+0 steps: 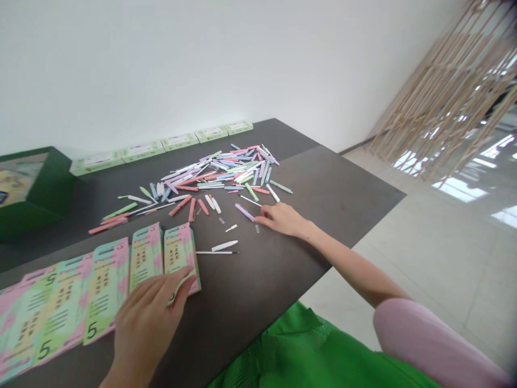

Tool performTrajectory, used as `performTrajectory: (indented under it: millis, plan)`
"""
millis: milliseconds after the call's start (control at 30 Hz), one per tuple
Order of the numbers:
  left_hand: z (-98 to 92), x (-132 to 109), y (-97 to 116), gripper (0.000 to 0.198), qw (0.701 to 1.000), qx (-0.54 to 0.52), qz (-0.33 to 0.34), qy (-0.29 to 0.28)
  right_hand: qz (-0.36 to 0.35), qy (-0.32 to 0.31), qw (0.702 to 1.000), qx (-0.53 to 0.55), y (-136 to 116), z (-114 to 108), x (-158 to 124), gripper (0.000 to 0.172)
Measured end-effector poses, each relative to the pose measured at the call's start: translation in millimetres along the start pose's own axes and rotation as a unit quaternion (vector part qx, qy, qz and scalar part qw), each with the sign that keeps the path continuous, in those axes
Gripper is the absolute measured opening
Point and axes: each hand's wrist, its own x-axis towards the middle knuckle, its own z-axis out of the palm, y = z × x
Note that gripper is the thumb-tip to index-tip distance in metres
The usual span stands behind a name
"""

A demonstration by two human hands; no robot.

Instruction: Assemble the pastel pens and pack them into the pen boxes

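Note:
My right hand (283, 218) lies low over the dark table, its thumb and bent fingers at the near end of a purple pen barrel (244, 212). A thin white pen refill (250, 200) runs up to the same fingertips. Just below the hand is a small clear piece (257, 229). My left hand (155, 315) rests on the front end of a pink-and-green printed box (177, 245), its thumb and index fingertips close together; anything between them is hard to make out. Right of this box lie a white pen barrel (225, 246), another refill (218, 253) and a small white piece (231, 228).
Behind the hands spreads a large pile of coloured pen parts (230, 170). More printed boxes (107, 280) stand in a row at left. A dark green box (40, 210) is at far left, with flat pale-green boxes (180, 141) along the wall. The table's right edge drops to the floor.

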Motion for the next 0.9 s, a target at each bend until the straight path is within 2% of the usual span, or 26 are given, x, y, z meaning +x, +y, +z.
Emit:
performTrajectory:
  millis: [67, 133, 233, 367, 633, 900]
  plan:
    - [12.0, 27, -10, 0.028, 0.992, 0.031, -0.020, -0.119, -0.015, -0.006, 1.000, 0.000, -7, 2, -4, 0.049]
    - [26.1, 57, -17, 0.037, 0.959, 0.070, -0.078, -0.263, -0.031, -0.012, 0.999, -0.002, -15, 6, -4, 0.049]
    - [43.5, 92, -22, 0.042, 0.939, 0.063, -0.069, -0.330, -0.057, -0.026, 0.998, -0.009, -25, 13, -1, 0.047]
    - [51.9, 103, -21, 0.041, 0.920, 0.027, -0.034, -0.389, -0.073, -0.027, 0.997, -0.015, -26, 20, 2, 0.044]
    - [43.9, 107, -26, 0.046, 0.897, 0.017, -0.042, -0.440, -0.073, 0.009, 0.997, -0.023, -26, 15, 8, 0.049]
    - [46.8, 78, 0, 0.031, 0.873, -0.018, -0.002, -0.487, -0.074, 0.031, 0.997, -0.017, -15, 14, 11, 0.042]
